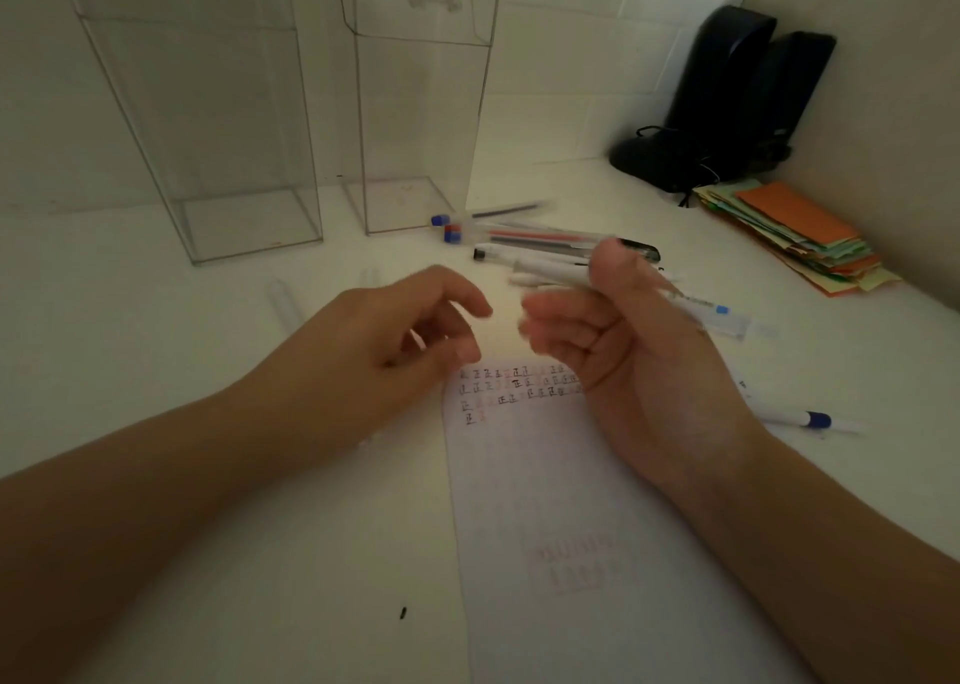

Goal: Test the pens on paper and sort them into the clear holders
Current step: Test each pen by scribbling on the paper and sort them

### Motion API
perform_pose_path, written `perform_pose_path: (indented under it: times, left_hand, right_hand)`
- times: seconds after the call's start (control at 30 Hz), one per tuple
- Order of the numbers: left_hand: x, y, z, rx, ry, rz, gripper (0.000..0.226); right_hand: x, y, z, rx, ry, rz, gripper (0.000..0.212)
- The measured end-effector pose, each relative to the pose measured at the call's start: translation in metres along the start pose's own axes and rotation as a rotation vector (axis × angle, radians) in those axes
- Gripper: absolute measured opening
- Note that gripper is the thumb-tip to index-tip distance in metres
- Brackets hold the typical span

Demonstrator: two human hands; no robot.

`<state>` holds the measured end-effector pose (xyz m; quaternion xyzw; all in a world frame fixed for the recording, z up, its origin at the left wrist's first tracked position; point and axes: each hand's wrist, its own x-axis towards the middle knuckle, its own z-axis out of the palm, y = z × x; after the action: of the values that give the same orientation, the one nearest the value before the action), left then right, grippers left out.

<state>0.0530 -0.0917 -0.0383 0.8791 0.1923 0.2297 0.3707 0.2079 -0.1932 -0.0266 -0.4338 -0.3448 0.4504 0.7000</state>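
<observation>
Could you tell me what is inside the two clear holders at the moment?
Both clear holders look empty; only their bare floors show through the walls. The pens lie outside, on the table. Nothing hides the interiors.

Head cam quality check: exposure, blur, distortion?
Head view: dim, underexposed, darkest at the edges; brightest patch on the table between the hands. Right hand and its pen are motion-blurred; left hand softer. Wide-angle bends the clear holders outward. Paper marks barely legible.
</observation>
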Motion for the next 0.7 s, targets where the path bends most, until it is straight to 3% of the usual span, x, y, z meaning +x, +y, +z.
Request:
perform_pose_path:
  times: [0.1,0.2,0.33,0.5,0.57,0.7]
  left_hand:
    - [0.001,0.001,0.002,0.140,-0.012,0.013,0.019]
    - [0.003,0.003,0.001,0.244,-0.011,-0.027,0.020]
    - [0.003,0.002,-0.001,0.222,-0.010,-0.033,0.015]
    - [0.003,0.001,-0.001,0.201,-0.003,-0.021,0.015]
    - [0.004,0.000,-0.001,0.193,-0.011,-0.017,0.018]
    - [0.004,-0.002,0.000,0.191,-0.014,-0.017,0.018]
  right_hand:
    - [-0.001,-0.002,0.000,-0.008,-0.037,0.111,0.037]
    - [0.000,0.001,0.000,-0.054,0.035,0.084,0.030]
    - [-0.001,0.004,0.002,-0.182,0.048,0.092,0.041]
    - [-0.004,0.006,0.008,-0.626,-0.086,0.004,0.028]
    - [-0.003,0.006,0.006,-0.698,-0.115,0.007,0.021]
    - [-0.003,0.010,0.006,-0.808,-0.052,-0.093,0.028]
